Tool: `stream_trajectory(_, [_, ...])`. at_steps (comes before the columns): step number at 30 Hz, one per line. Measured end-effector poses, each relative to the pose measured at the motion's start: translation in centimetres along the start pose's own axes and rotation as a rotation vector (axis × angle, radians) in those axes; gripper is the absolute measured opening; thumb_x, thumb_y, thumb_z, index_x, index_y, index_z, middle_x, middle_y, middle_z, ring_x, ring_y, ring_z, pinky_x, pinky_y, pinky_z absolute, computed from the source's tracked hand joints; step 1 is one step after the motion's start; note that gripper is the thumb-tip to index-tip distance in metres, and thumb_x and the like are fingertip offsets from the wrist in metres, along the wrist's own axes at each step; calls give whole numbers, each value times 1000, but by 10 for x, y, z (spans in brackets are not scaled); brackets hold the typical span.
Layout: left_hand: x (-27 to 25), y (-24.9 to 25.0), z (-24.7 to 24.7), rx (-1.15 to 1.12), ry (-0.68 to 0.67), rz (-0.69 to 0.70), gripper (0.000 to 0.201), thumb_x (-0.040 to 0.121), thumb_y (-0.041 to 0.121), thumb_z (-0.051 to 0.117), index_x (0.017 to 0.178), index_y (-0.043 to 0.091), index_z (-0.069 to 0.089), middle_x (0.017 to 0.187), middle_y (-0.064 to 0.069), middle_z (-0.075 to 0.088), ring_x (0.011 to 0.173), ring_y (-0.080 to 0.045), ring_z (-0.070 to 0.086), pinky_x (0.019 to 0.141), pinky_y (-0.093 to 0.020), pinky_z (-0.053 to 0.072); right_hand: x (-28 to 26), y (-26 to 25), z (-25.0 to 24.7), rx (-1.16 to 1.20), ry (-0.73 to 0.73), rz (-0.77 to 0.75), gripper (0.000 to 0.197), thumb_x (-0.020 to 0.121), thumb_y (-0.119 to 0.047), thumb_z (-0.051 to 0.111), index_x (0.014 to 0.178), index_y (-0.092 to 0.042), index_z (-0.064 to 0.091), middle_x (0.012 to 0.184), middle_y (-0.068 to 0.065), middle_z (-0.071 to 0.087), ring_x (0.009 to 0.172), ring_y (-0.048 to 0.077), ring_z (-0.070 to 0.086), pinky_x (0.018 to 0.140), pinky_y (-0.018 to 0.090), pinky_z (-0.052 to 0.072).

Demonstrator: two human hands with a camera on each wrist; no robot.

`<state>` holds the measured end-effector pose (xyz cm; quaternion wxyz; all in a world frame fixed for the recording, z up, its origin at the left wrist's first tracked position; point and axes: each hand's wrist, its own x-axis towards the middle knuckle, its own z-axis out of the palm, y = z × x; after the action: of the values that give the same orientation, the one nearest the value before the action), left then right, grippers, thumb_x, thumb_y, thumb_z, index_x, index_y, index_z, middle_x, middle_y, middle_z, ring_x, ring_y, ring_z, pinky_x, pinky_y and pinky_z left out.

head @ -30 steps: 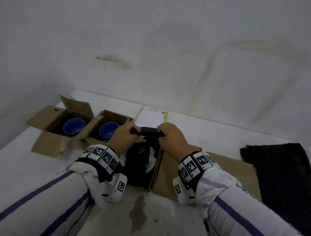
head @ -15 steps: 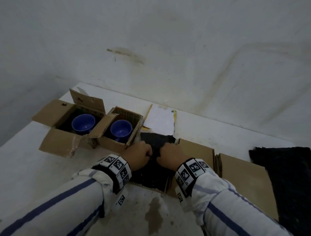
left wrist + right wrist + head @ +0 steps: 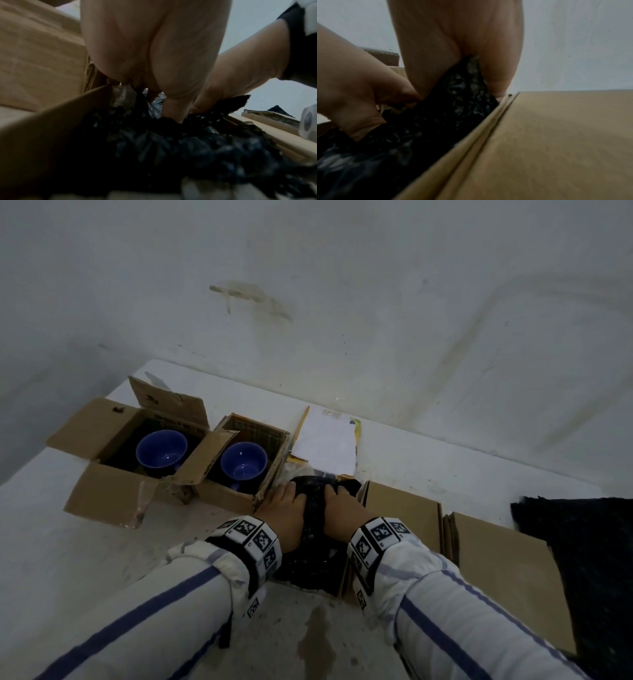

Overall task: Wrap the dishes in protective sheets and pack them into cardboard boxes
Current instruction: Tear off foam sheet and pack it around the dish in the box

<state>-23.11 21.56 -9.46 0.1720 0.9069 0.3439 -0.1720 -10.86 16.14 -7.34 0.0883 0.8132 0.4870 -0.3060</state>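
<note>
A crumpled black protective sheet fills an open cardboard box in the middle of the white surface. My left hand and right hand lie side by side on top of it, down inside the box. In the right wrist view the right hand pinches a fold of the sheet between thumb and fingers, beside the box wall. The left hand has its fingers dug into the sheet. Whatever the sheet covers is hidden.
Two open boxes stand at the left, each holding a blue bowl. White paper lies behind the hands. Flat cardboard and a pile of black sheets are at the right. A wall rises close behind.
Both hands have come down from holding the black bundle above the box to pressing it inside the box. The head view has tilted down and closer.
</note>
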Motion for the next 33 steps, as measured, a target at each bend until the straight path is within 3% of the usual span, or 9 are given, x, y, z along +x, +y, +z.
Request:
stream_trajectory(7, [5, -4, 2, 29, -37, 21, 87, 86, 37, 60, 151, 15, 8, 158, -15, -6, 147, -32, -5, 120, -43, 2, 3, 5, -3, 23, -12, -29, 73, 91, -22, 57, 149, -9, 15, 143, 18, 29, 129, 32, 40, 100, 38, 42])
stream_trajectory(9, [2, -3, 1, 1, -21, 24, 82, 86, 36, 61, 150, 16, 15, 158, -15, -4, 147, -33, -4, 120, -44, 6, -2, 9, -9, 78, 52, -58, 38, 90, -19, 55, 125, -6, 46, 119, 17, 48, 115, 32, 51, 82, 33, 47])
stream_trajectory(11, [-3, 2, -3, -25, 11, 4, 71, 87, 32, 60, 146, 14, 25, 158, -16, -2, 146, -34, -5, 120, -45, 10, -12, 18, -15, 149, 170, -73, 16, 90, -10, 48, 102, -2, 56, 101, 15, 56, 103, 32, 57, 68, 30, 45])
stream_trajectory(15, [-10, 30, -15, -10, 230, 6, 40, 90, 25, 50, 125, 6, 44, 149, -19, 23, 144, -34, 6, 119, -42, 7, -37, 43, -21, 309, 320, -89, 35, 91, -4, 45, 122, -6, 58, 127, 13, 56, 115, 27, 53, 92, 30, 43])
stream_trajectory(17, [-7, 53, -24, -20, 295, 31, 34, 89, 19, 47, 120, 5, 47, 146, -20, 30, 143, -33, 14, 119, -40, 6, -48, 59, -22, 363, 362, -111, 33, 92, -5, 43, 120, -8, 61, 127, 14, 57, 115, 27, 53, 94, 30, 41])
stream_trajectory(20, [12, 98, -27, -54, 276, 139, 32, 85, 12, 45, 115, 4, 51, 134, -18, 43, 136, -34, 27, 117, -41, 15, -65, 93, -26, 439, 421, -75, 29, 91, -4, 43, 110, -4, 65, 120, 16, 60, 109, 28, 57, 88, 28, 43])
stream_trajectory(25, [36, 197, -20, -110, 288, 301, 21, 81, 18, 49, 100, 12, 56, 109, -6, 52, 111, -24, 44, 93, -31, 36, -98, 176, -33, 479, 546, 40, 29, 90, -8, 48, 113, -8, 66, 124, 9, 58, 115, 22, 53, 92, 21, 37])
stream_trajectory(30, [50, 300, -5, -155, 206, 388, 30, 84, 17, 50, 114, 12, 54, 127, -6, 47, 128, -27, 37, 105, -36, 34, -129, 282, -29, 500, 603, 199, 28, 88, -7, 50, 112, -7, 66, 122, 10, 57, 112, 22, 54, 88, 19, 36])
stream_trajectory(33, [55, 346, 1, -127, 175, 452, 36, 83, 13, 51, 119, 11, 53, 128, -8, 46, 126, -28, 38, 105, -37, 34, -137, 340, -17, 449, 571, 321, 27, 88, -8, 48, 108, -10, 67, 120, 12, 56, 108, 27, 56, 90, 28, 44])
